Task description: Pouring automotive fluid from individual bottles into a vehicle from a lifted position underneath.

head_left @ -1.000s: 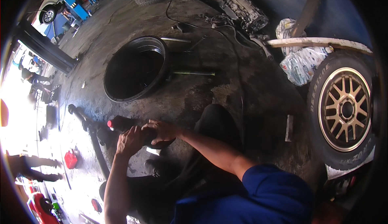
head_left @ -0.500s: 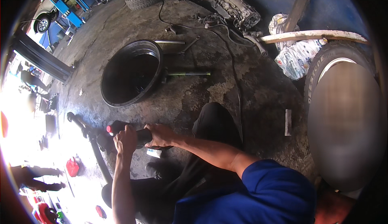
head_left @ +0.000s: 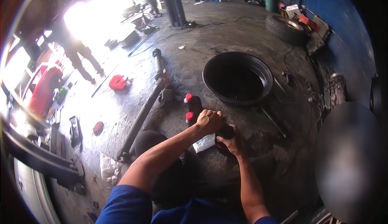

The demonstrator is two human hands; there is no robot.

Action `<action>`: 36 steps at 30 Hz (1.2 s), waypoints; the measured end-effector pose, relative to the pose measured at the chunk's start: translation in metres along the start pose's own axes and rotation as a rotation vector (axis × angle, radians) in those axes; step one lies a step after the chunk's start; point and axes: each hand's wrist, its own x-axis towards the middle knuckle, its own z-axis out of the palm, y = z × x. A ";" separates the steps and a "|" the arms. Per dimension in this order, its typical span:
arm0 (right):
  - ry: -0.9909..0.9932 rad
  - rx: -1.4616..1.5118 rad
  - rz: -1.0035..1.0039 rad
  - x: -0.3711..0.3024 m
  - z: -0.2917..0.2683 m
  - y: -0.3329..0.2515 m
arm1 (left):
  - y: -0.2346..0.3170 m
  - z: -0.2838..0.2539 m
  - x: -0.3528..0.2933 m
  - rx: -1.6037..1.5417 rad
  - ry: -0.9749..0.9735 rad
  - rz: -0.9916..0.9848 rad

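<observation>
1. You are holding a dark container [head_left: 226,132] low over your lap; your right grip [head_left: 234,144] is clasping its side.
2. Your left grip [head_left: 210,121] is resting at its upper end; whether it is clamping, cannot tell.
3. Judgement: you are working best when your right grip is bracing firmly, mouth level.
4. Farther red-capped bottle [head_left: 195,104], nearer red-capped bottle [head_left: 190,118]: both are standing alongside, contents hidden.
5. Black basin [head_left: 234,100] is lying beyond; dark interior, liquid or shadow unclear.
</observation>
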 end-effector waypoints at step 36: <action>-0.203 -0.010 0.155 -0.004 -0.023 0.003 | 0.013 0.012 -0.001 0.029 0.118 0.099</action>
